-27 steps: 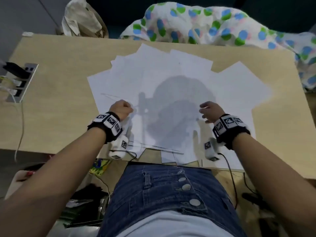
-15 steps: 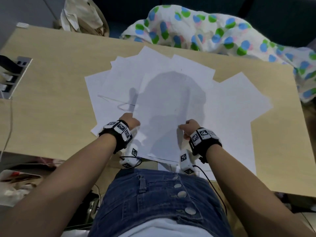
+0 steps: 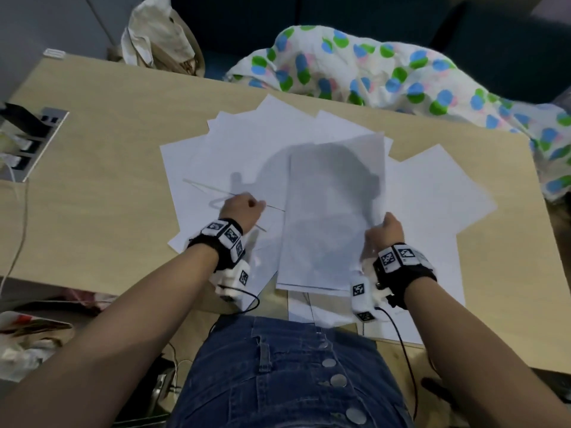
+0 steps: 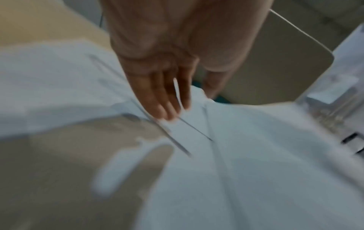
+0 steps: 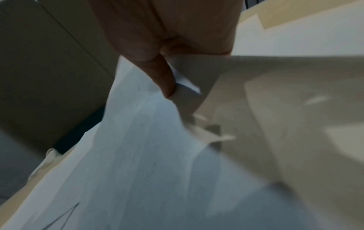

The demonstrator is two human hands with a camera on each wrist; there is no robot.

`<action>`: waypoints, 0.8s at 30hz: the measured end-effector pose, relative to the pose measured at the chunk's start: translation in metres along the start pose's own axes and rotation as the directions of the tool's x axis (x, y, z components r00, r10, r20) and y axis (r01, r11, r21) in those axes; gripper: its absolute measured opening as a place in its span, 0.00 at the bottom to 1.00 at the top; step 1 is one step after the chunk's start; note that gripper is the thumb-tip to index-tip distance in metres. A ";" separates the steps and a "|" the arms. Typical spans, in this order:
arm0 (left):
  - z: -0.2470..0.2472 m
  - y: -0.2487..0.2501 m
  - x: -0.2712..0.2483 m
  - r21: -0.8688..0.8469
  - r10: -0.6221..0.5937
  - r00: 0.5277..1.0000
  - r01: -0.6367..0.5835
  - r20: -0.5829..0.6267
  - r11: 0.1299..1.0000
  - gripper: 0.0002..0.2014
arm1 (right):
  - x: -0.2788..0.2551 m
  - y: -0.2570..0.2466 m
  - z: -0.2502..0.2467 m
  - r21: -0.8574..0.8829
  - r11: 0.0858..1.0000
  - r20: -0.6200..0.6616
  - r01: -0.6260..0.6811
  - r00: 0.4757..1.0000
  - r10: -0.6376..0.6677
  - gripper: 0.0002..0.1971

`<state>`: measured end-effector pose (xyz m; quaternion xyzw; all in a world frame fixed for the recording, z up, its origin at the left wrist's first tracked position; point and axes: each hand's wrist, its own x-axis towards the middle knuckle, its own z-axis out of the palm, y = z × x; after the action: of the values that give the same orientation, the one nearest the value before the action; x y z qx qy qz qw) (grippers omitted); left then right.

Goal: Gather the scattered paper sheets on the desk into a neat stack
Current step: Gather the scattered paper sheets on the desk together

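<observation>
Several white paper sheets (image 3: 247,149) lie fanned out and overlapping across the wooden desk (image 3: 108,149). My right hand (image 3: 384,231) pinches the right edge of the top sheet (image 3: 333,211), which stands lifted and curved above the pile. In the right wrist view a finger (image 5: 166,84) presses that bent sheet (image 5: 147,155). My left hand (image 3: 244,208) rests to the left of the lifted sheet on the flat papers. The blurred left wrist view shows its fingers (image 4: 163,101) stretched out, tips touching the sheets (image 4: 256,155).
A socket panel (image 3: 37,140) with plugs and a cable is set into the desk's left side. A polka-dot cloth (image 3: 386,72) lies beyond the far edge, a beige bag (image 3: 160,38) at the far left. Some sheets overhang the near edge above my lap.
My right hand has shifted to the right and raised the top sheet's right side off the pile. The left hand stays in about the same place on the left papers.
</observation>
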<state>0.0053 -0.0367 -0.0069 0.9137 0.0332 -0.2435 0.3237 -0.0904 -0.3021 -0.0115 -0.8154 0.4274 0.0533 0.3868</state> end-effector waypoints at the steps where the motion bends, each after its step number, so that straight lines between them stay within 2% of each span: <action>1: -0.006 0.001 0.010 0.140 0.038 0.996 -0.027 -0.079 0.990 0.15 | 0.003 -0.001 -0.007 0.008 1.000 -0.049 0.017 0.999 -0.017 0.17; 2: -0.010 0.001 0.020 0.269 0.098 0.992 -0.074 -0.077 0.960 0.20 | 0.007 0.000 -0.012 0.026 0.999 -0.086 0.025 0.996 -0.023 0.18; 4: -0.011 0.004 0.034 0.496 0.171 0.981 -0.192 0.088 0.847 0.30 | 0.013 -0.001 -0.022 0.062 0.997 -0.149 0.050 0.988 -0.041 0.15; 6: -0.004 0.002 0.044 0.616 0.135 0.958 -0.266 0.251 0.742 0.35 | 0.021 -0.001 -0.027 0.107 0.993 -0.169 0.050 0.985 -0.032 0.09; 8: 0.003 -0.005 0.046 0.638 0.055 0.936 -0.280 0.349 0.717 0.36 | 0.023 -0.003 -0.031 0.145 0.988 -0.161 0.059 0.986 -0.036 0.08; 10: 0.007 -0.012 0.037 0.630 0.051 0.921 -0.304 0.386 0.714 0.37 | 0.019 -0.009 -0.035 0.175 0.981 -0.146 0.080 0.988 -0.055 0.09; 14: 0.001 -0.032 0.014 0.642 0.153 0.872 -0.451 0.465 0.620 0.36 | 0.021 -0.021 -0.036 0.257 0.961 -0.113 0.103 0.991 -0.076 0.14; 17: -0.011 -0.056 0.008 0.606 0.242 0.798 -0.584 0.553 0.541 0.32 | 0.027 -0.028 -0.032 0.204 0.973 -0.068 0.106 0.993 -0.094 0.15; 18: -0.016 -0.060 0.007 0.571 0.268 0.772 -0.616 0.577 0.544 0.30 | 0.028 -0.031 -0.029 0.156 0.982 -0.045 0.107 0.994 -0.101 0.15; 20: -0.023 -0.066 0.005 0.463 0.305 0.775 -0.591 0.554 0.660 0.25 | 0.029 -0.033 -0.020 0.056 0.992 0.004 0.117 0.993 -0.118 0.11; 22: -0.024 -0.064 0.001 0.344 0.355 0.843 -0.500 0.405 0.795 0.26 | 0.026 -0.035 -0.009 -0.082 0.987 0.035 0.136 0.990 -0.134 0.06; 24: -0.021 -0.058 0.000 0.250 0.318 0.942 -0.336 0.110 0.908 0.25 | 0.024 -0.034 0.003 -0.189 0.970 0.075 0.151 0.987 -0.139 0.09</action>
<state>0.0013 0.0215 -0.0257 0.9326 -0.1643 -0.2184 0.2357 -0.0494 -0.3049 -0.0034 -0.8763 0.3473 0.0912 0.3211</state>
